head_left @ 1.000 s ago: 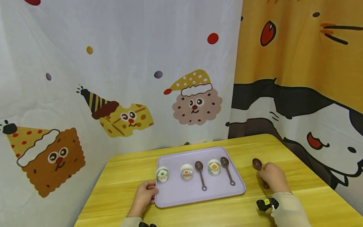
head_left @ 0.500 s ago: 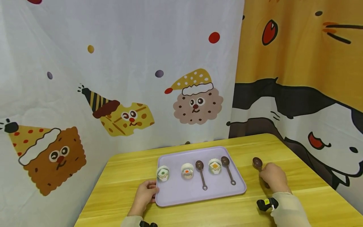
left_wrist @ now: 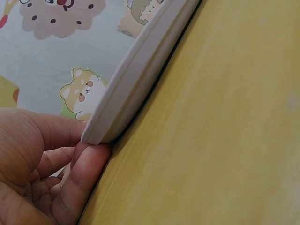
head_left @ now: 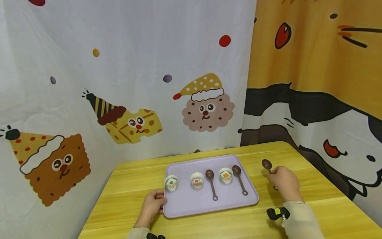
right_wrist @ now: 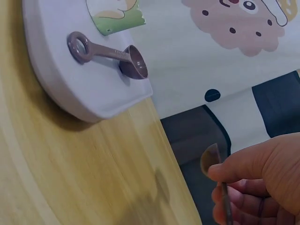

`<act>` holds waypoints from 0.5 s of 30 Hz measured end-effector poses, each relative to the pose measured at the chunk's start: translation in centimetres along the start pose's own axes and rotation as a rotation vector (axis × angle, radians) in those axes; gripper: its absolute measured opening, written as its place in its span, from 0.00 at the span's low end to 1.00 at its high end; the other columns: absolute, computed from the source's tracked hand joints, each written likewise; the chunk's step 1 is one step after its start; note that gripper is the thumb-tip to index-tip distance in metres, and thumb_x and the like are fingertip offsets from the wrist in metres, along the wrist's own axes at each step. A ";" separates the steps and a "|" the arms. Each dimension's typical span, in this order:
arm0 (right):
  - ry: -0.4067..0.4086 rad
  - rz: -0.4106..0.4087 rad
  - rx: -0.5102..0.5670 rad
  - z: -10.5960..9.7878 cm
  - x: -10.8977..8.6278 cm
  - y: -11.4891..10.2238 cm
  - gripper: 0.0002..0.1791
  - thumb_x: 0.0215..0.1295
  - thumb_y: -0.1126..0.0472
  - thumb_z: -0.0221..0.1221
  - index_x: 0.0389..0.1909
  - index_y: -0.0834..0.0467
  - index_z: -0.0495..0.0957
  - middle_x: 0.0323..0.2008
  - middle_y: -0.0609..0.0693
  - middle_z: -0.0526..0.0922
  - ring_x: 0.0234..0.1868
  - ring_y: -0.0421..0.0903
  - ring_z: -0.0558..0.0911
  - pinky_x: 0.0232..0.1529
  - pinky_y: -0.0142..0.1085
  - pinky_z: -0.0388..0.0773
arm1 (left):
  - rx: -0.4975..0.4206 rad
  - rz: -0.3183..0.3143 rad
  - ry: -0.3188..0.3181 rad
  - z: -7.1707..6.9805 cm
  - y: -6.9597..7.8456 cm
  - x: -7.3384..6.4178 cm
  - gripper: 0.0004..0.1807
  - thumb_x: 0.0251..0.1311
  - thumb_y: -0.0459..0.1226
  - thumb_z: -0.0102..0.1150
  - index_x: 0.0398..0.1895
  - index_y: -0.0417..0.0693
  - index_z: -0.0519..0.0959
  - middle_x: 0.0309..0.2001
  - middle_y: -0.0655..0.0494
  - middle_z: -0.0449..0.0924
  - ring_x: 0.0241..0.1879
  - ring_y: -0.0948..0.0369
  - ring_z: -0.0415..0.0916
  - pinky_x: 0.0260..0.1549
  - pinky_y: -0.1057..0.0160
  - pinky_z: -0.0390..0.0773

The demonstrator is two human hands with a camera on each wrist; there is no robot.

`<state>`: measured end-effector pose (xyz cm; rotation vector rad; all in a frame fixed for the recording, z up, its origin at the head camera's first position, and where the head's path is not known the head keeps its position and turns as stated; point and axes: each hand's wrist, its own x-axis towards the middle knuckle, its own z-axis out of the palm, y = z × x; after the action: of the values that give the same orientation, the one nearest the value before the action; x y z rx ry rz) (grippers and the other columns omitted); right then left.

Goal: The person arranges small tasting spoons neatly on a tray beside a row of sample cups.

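Note:
My left hand (head_left: 151, 205) pinches the left rim of a lilac tray (head_left: 191, 205) between thumb and fingers. In the left wrist view, the thumb and a fingertip meet at the tray's edge. My right hand (head_left: 286, 183) holds a brown measuring spoon (head_left: 266, 164) by its handle, bowl pointing away, to the right of the tray. Its shadow falls on the wood in the right wrist view. On the tray lie two similar brown spoons, a middle spoon (head_left: 209, 174) and a right spoon (head_left: 236, 170).
Small white cartoon-printed pieces also sit on the tray: a green-marked piece (head_left: 171, 183), an orange-marked piece (head_left: 197, 181) and a yellow-marked piece (head_left: 225, 176). The yellow wood-grain table (head_left: 125, 181) meets printed curtains (head_left: 134, 83) at its back and right.
My right hand has lifted the measuring spoon off the table and shifted slightly left with it. My left hand and the tray stay in place.

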<state>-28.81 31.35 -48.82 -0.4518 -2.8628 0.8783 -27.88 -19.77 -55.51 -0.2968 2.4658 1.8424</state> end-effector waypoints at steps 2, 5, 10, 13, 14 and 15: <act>0.007 0.001 0.001 -0.1 0.0 -0.3 0.13 0.64 0.57 0.62 0.34 0.66 0.81 0.23 0.54 0.79 0.24 0.50 0.76 0.22 0.40 0.69 | -0.004 0.005 0.001 0.0 0.0 0.0 0.20 0.60 0.27 0.64 0.55 0.30 0.76 0.39 0.47 0.78 0.27 0.57 0.77 0.21 0.59 0.82; 0.029 -0.016 0.000 0.0 -0.1 -0.5 0.15 0.65 0.57 0.62 0.39 0.68 0.82 0.24 0.54 0.81 0.24 0.49 0.77 0.22 0.40 0.70 | -0.013 0.010 0.000 0.1 -0.1 0.0 0.20 0.59 0.27 0.64 0.55 0.30 0.76 0.39 0.48 0.78 0.26 0.57 0.77 0.21 0.59 0.82; 0.083 -0.069 0.010 0.6 -0.1 -0.9 0.16 0.65 0.57 0.62 0.39 0.68 0.83 0.25 0.54 0.82 0.24 0.49 0.77 0.22 0.39 0.70 | -0.015 0.013 0.003 0.1 -0.1 0.0 0.20 0.59 0.26 0.63 0.55 0.30 0.76 0.39 0.47 0.77 0.26 0.57 0.77 0.21 0.59 0.82; 0.096 -0.096 0.029 1.3 -0.2 -1.6 0.15 0.65 0.57 0.62 0.38 0.68 0.84 0.24 0.53 0.83 0.23 0.48 0.77 0.22 0.38 0.71 | -0.014 0.019 0.005 0.0 -0.1 -0.1 0.20 0.59 0.26 0.63 0.55 0.30 0.76 0.39 0.46 0.77 0.26 0.57 0.77 0.21 0.58 0.83; 0.096 -0.101 0.034 1.6 -0.2 -1.9 0.15 0.65 0.57 0.62 0.37 0.68 0.84 0.24 0.53 0.83 0.22 0.48 0.77 0.21 0.38 0.71 | -0.015 0.019 0.006 0.0 -0.1 -0.1 0.20 0.59 0.26 0.63 0.55 0.30 0.76 0.40 0.46 0.77 0.26 0.57 0.77 0.21 0.58 0.83; 0.096 -0.106 0.038 1.9 -0.3 -2.3 0.15 0.64 0.58 0.62 0.37 0.68 0.84 0.24 0.53 0.83 0.22 0.48 0.77 0.21 0.39 0.71 | -0.014 0.018 0.005 0.0 -0.1 -0.1 0.20 0.59 0.26 0.63 0.55 0.30 0.76 0.40 0.46 0.78 0.26 0.57 0.77 0.21 0.58 0.83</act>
<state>-29.44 28.47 -49.08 -0.3261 -2.7494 0.8673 -27.79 -19.76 -55.62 -0.2814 2.4681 1.8694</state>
